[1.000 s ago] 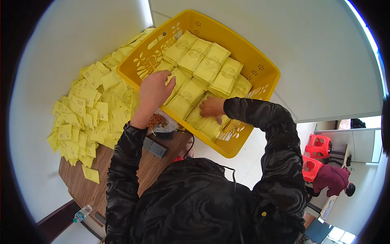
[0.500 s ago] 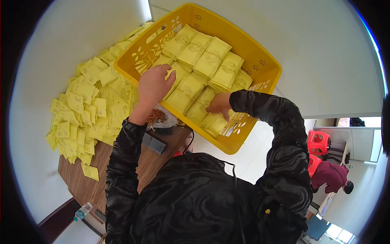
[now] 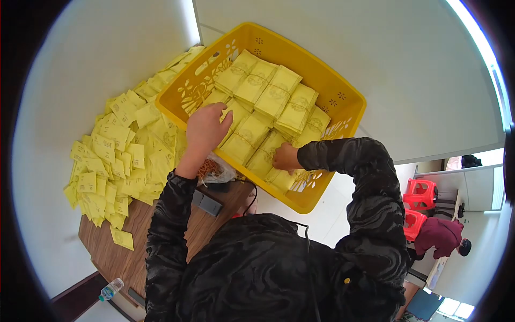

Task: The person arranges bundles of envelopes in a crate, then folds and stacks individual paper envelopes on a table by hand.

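A yellow plastic basket point(image 3: 332, 70) holds several rubber-banded bundles of yellow paper packets point(image 3: 278, 90), stacked in rows. My left hand point(image 3: 206, 127) reaches over the basket's near left rim, beside a bundle point(image 3: 234, 111). Its thumb and fingers are apart, and nothing shows between them. Inside the near right part of the basket, my right hand point(image 3: 286, 157) has its fingers curled at the edge of a low bundle point(image 3: 264, 155). Its fingertips are partly hidden there.
Loose yellow packets point(image 3: 115, 155) are heaped on the wooden table point(image 3: 139, 225) at left. A bag of brown rubber bands point(image 3: 210, 169) and a grey box point(image 3: 207, 203) lie by the basket. A bottle point(image 3: 111, 290) is lower left. Red stools point(image 3: 420, 194) and a person point(image 3: 440, 236) are farther right.
The view has shifted, so the basket appears slightly lower. My right hand's fingers have curled in more at the bundle. My left hand stays by the left rim.
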Action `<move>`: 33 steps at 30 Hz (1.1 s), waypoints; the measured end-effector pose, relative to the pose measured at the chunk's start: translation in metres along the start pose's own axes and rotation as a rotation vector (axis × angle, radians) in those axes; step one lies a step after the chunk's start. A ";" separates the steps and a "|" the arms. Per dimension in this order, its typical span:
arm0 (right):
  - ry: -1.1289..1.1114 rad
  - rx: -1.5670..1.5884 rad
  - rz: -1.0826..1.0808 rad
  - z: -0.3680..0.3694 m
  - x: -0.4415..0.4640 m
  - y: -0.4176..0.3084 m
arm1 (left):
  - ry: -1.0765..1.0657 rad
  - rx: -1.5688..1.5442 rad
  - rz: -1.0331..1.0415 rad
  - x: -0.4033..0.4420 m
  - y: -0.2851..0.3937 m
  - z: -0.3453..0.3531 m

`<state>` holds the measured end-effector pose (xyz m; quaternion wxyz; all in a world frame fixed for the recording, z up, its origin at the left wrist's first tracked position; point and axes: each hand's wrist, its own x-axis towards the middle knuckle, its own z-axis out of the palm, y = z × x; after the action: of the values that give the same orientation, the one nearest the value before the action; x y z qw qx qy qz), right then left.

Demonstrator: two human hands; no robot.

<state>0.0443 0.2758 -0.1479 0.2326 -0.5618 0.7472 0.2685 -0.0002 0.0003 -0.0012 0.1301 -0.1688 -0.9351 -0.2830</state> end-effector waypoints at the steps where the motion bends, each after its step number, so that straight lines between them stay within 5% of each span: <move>1: 0.023 -0.013 -0.026 -0.004 -0.003 0.005 | 0.010 -0.001 -0.001 0.001 -0.001 -0.001; 6: 0.114 0.282 0.065 -0.048 -0.037 0.031 | -0.015 0.015 0.011 0.001 -0.001 -0.003; 11: 0.431 0.769 0.780 -0.042 -0.089 0.104 | 0.024 0.005 0.026 0.000 -0.005 0.002; 14: 0.259 0.809 0.934 -0.030 -0.115 0.133 | 0.024 0.010 0.025 -0.001 -0.003 0.002; 16: 0.366 1.520 1.271 -0.037 -0.123 0.126 | 0.023 0.025 0.021 -0.001 -0.004 0.000; 22: 0.359 2.099 1.380 0.037 -0.080 0.148 | 0.041 -0.006 0.044 0.000 -0.006 0.002; 26: 0.333 2.375 1.243 0.091 -0.065 0.166 | 0.010 -0.001 0.026 0.000 -0.007 0.002; 33: 0.532 2.240 1.325 -0.007 -0.082 0.123 | 0.011 0.001 0.029 -0.001 -0.002 -0.001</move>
<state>-0.0535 0.3575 -0.0721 0.2406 0.3650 0.7164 -0.5438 0.0002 -0.0022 -0.0019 0.1396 -0.1809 -0.9320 -0.2815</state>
